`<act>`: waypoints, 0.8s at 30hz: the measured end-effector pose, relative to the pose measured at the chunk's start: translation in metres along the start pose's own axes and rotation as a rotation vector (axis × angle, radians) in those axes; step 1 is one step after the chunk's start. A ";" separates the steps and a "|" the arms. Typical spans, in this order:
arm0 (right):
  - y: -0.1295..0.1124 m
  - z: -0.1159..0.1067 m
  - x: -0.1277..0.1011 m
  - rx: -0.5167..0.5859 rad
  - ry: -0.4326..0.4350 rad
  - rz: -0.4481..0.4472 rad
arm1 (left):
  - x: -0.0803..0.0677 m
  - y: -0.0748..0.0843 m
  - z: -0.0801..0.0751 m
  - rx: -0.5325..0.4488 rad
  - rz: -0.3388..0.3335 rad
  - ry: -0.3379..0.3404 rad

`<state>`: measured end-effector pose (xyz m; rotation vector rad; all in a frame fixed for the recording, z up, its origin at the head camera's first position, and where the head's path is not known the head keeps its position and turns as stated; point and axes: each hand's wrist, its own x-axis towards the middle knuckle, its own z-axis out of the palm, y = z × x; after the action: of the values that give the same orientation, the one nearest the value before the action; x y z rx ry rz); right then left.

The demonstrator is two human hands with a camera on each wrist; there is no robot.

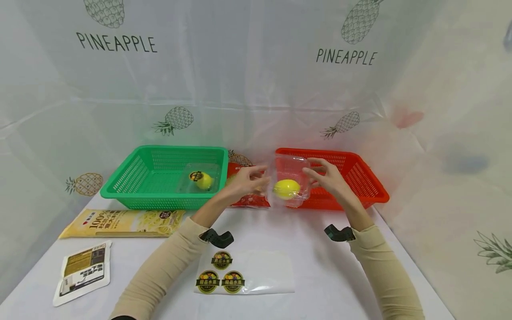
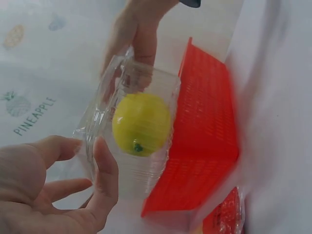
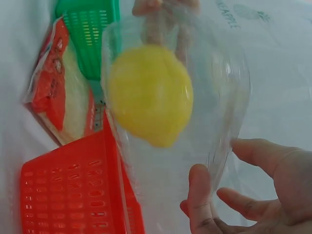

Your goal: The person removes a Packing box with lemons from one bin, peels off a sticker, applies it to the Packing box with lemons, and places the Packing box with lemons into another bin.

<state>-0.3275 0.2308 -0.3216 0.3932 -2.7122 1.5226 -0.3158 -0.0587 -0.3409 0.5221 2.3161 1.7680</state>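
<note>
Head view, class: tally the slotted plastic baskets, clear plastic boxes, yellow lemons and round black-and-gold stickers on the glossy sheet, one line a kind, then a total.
Slotted plastic baskets: 2, one green, one red
Clear plastic boxes: 2, one held
Yellow lemons: 2, one per box
Stickers on the sheet: 3
Total: 9
</note>
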 end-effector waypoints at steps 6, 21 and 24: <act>-0.001 0.004 0.001 0.020 -0.017 0.004 | -0.014 -0.006 -0.011 0.042 0.027 -0.041; -0.010 0.020 -0.003 0.113 -0.096 0.018 | -0.041 -0.019 -0.038 -0.037 0.006 -0.112; -0.011 0.023 -0.006 0.133 -0.108 0.030 | -0.045 -0.022 -0.042 -0.026 0.010 -0.116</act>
<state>-0.3162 0.2070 -0.3255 0.4526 -2.7157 1.7454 -0.2924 -0.1188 -0.3533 0.6162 2.2139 1.7211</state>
